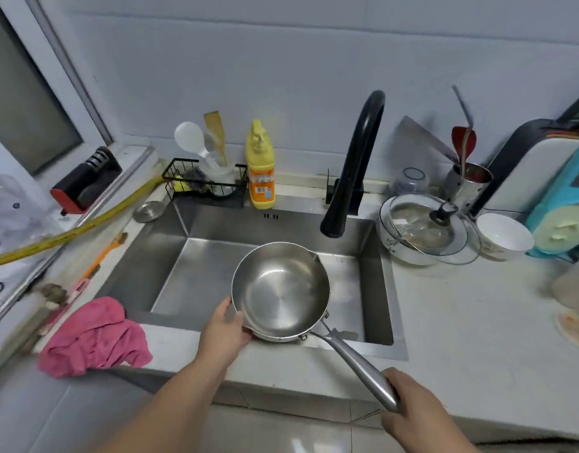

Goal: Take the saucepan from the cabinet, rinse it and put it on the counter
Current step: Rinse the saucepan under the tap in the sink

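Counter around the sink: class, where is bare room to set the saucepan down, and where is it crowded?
Bare counter lies right of the sink, in front of the lidded pot and white bowl. The back edge is crowded; a pink cloth fills the left front.

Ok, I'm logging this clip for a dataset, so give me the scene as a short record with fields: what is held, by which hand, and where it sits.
held object: round stainless steel saucepan, empty
left hand: grips the pan's rim
right hand: grips the long steel handle
position: over the near edge of the steel sink
faucet: black curved faucet, no water visible
left of sink: crumpled pink cloth
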